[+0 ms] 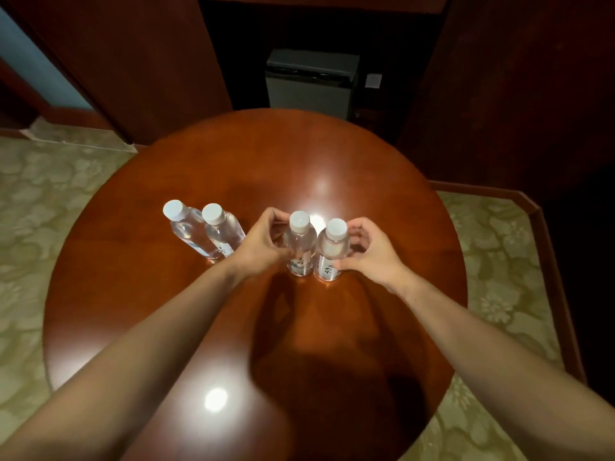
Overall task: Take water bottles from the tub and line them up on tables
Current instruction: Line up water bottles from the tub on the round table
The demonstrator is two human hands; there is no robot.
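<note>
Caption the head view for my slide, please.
Left hand and right hand each grip a bottle; two more stand on the round table.

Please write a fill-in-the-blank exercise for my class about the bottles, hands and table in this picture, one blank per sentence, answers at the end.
1. The wooden table has a ____ top.
2. The left hand grips the third bottle from the left and the right hand grips the fourth bottle, so ____ bottles are held.
3. The first bottle and second bottle stand to the ____ of both hands.
4. Every cap is ____.
Answers: round; two; left; white.
</note>
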